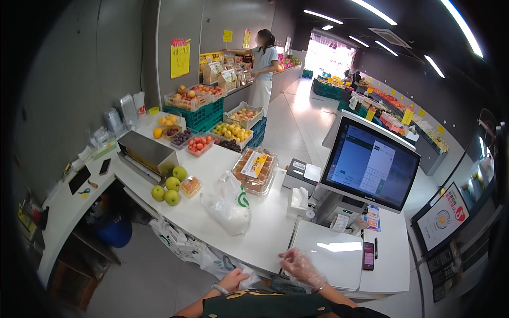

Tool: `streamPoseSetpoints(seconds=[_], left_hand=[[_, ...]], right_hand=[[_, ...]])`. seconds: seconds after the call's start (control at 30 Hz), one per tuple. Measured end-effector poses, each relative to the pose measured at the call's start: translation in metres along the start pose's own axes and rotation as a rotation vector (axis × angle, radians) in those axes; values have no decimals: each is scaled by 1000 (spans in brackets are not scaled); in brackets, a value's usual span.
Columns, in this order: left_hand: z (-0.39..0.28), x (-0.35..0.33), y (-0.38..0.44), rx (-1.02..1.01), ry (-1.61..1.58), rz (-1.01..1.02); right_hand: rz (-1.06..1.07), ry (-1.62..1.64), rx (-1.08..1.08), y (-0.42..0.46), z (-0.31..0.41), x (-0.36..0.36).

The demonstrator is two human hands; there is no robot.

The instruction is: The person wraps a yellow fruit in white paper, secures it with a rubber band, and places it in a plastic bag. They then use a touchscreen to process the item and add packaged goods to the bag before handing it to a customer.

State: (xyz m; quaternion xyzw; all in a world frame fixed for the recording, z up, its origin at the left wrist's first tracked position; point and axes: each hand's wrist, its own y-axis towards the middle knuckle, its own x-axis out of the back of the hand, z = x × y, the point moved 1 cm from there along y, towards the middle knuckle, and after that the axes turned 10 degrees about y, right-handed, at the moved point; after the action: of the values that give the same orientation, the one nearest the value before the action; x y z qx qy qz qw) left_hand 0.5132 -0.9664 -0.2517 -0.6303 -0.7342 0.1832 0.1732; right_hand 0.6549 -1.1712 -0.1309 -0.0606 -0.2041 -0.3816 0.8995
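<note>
My left hand is below the counter's front edge, its fingers closed on a piece of thin white plastic, apparently a bag. My right hand wears a clear disposable glove and hovers over the front left corner of the flat scale plate. Its fingers are curled and slightly blurred, and whether they pinch anything is unclear. On the white counter in front of me stands a filled white plastic carrier bag. Behind it lies a clear clamshell box of bread rolls.
Green apples and a small packaged cake sit left of the bag, beside a metal-cased wrapping device. A touchscreen till rises behind the scale; a phone lies right. Plastic bags hang below the counter. A person stands at shelves beyond.
</note>
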Motion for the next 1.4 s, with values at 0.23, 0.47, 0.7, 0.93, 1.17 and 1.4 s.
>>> streamPoseSetpoints(seconds=[0.23,0.47,0.7,0.93,1.17,1.4], left_hand=[[-116,-18,-40,-356,-754,187],[-90,1,-44,-29,-1160,711],[-112,0,-64,43,-1253,972],[-133,-6,-77,221,-846,715],[-133,6,-50,-1,-681,282],[-146,75,-16,-273,-618,175]], right_hand=[[229,441,12,18,47,-31],[-30,-235,595,32,57,-9],[-107,-67,836,33,54,-12],[-157,177,739,29,66,-7],[-152,166,722,32,62,-22],[-303,-169,717,59,75,-35]])
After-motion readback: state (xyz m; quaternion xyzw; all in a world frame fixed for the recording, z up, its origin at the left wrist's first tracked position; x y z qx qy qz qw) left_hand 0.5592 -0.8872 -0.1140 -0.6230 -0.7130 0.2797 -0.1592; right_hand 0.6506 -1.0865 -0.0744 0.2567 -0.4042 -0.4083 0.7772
